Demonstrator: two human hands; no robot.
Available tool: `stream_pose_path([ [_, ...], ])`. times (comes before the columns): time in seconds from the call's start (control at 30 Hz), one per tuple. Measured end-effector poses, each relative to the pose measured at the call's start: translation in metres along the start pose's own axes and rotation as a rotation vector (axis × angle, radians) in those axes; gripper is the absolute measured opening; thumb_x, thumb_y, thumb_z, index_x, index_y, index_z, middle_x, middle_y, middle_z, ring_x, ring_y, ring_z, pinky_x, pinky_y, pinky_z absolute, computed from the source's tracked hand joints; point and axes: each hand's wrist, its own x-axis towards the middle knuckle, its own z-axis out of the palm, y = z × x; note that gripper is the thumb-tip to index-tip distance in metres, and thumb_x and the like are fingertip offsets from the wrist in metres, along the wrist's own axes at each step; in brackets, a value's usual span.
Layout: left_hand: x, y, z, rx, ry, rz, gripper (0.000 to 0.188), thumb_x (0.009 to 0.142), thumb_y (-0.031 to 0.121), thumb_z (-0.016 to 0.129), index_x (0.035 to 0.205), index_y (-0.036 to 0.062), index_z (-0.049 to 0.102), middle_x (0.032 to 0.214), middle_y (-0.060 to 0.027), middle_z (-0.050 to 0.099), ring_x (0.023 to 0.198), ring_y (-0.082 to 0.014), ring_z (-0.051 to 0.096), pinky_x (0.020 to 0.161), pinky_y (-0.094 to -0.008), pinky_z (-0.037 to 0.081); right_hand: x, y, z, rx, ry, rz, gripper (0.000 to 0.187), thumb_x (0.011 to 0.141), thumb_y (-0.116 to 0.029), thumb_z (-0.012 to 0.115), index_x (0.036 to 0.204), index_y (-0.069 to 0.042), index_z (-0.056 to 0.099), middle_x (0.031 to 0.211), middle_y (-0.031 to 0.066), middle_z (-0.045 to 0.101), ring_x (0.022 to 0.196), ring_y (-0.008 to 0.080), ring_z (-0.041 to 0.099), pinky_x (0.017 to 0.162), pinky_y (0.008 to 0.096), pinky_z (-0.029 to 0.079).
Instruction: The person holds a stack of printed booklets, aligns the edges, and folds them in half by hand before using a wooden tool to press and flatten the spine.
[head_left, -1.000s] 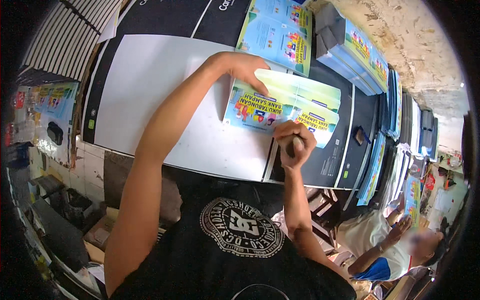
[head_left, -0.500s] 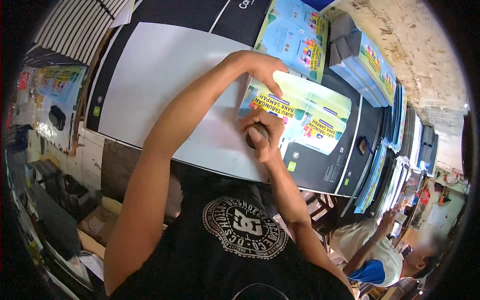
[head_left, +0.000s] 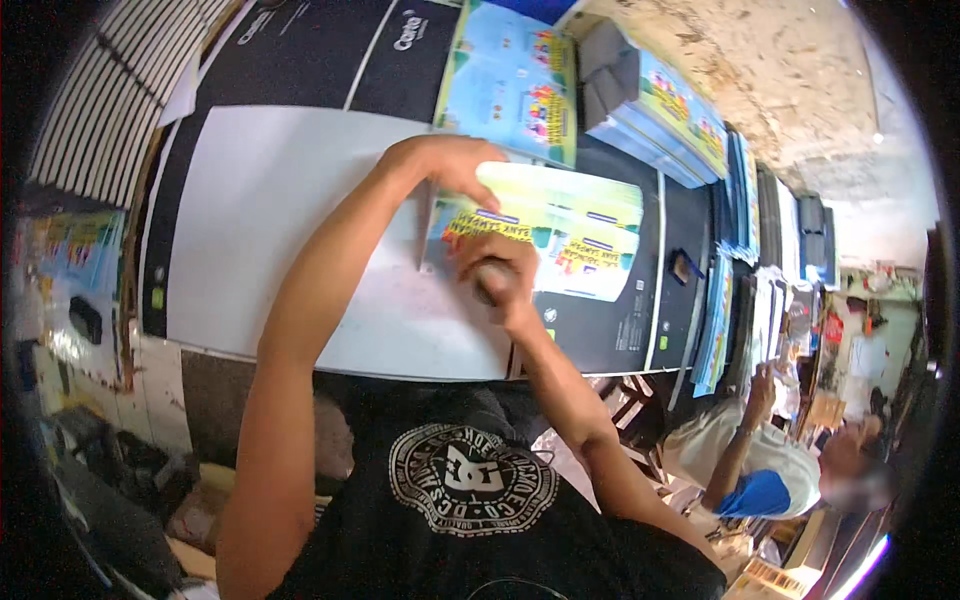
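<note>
Two hands on colourful booklet (head_left: 560, 235): left hand (head_left: 455, 165) flat, pressing; right hand (head_left: 495, 275) fisted around small dark object (head_left: 490, 285).

Glossy paper booklet (head_left: 560, 235), smooth white tabletop (head_left: 280, 210)

One camera on my head, looking steeply down over my chest at the counter.

It sits close: my black shirt fills the lower edge, and my forearms run up from there to my left hand (head_left: 455, 165) and right hand (head_left: 495, 275) near the middle. The white sheet (head_left: 290, 220) on the dark counter (head_left: 620, 335) lies just ahead of me. The fisheye bends the counter's far edge toward the rim, and a seated person (head_left: 770, 470) shows at lower right, beyond its right edge.
</note>
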Motion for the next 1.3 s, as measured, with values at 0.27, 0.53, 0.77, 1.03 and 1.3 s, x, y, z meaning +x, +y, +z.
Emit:
stream_pose_path([
  [0.27, -0.010, 0.018, -0.009, -0.006, -0.049, -0.157, 0.058, 0.078, 0.035, 0.085, 0.122, 0.0031, 0.067, 0.116, -0.0157, 0.073, 0.107, -0.0264, 0.069, 0.092, -0.0364, 0.051, 0.045, 0.034, -0.219, 0.118, 0.980, -0.128, 0.047, 0.100, -0.043, 0.041, 0.081, -0.003, 0.058, 0.069, 0.0140, 0.062, 0.065, 0.0255, 0.063, 0.064, 0.0362, 0.052],
  [0.53, 0.002, 0.021, -0.010, 0.011, -0.065, -0.147, 0.057, 0.080, 0.035, 0.084, 0.123, 0.0024, 0.066, 0.115, -0.0154, 0.073, 0.107, -0.0247, 0.068, 0.092, -0.0350, 0.050, 0.038, 0.106, -0.287, 0.145, 1.042, 0.298, 0.047, 0.100, -0.047, 0.052, 0.098, -0.002, 0.066, 0.081, 0.0116, 0.067, 0.075, 0.0232, 0.065, 0.074, 0.0369, 0.052],
  [0.77, -0.014, 0.030, -0.005, 0.047, -0.010, -0.151, 0.053, 0.083, 0.033, 0.082, 0.121, 0.0006, 0.065, 0.115, -0.0164, 0.072, 0.108, -0.0246, 0.066, 0.097, -0.0353, 0.048, -0.010, 0.009, -0.279, -0.543, 1.025, -0.130, 0.044, 0.107, -0.035, 0.048, 0.110, 0.005, 0.065, 0.107, 0.0139, 0.068, 0.107, 0.0220, 0.063, 0.100, 0.0337, 0.044],
  [1.03, -0.004, 0.042, -0.014, -0.023, -0.039, -0.204, 0.057, 0.081, 0.029, 0.084, 0.125, -0.0018, 0.064, 0.115, -0.0164, 0.072, 0.108, -0.0240, 0.066, 0.097, -0.0334, 0.048, -0.177, 0.036, -0.287, -0.953, 0.972, 0.099, 0.022, 0.092, -0.021, 0.062, 0.096, 0.001, 0.065, 0.092, 0.0148, 0.064, 0.091, 0.0288, 0.059, 0.090, 0.0373, 0.043],
  [1.3, -0.021, 0.042, 0.000, 0.032, 0.006, -0.261, 0.056, 0.083, 0.029, 0.084, 0.125, -0.0008, 0.064, 0.116, -0.0129, 0.072, 0.106, -0.0190, 0.066, 0.095, -0.0337, 0.049, -0.164, 0.047, -0.303, -1.168, 0.731, 0.177, 0.037, 0.085, -0.031, 0.070, 0.111, -0.006, 0.067, 0.105, 0.0115, 0.067, 0.106, 0.0320, 0.057, 0.097, 0.0430, 0.038],
])
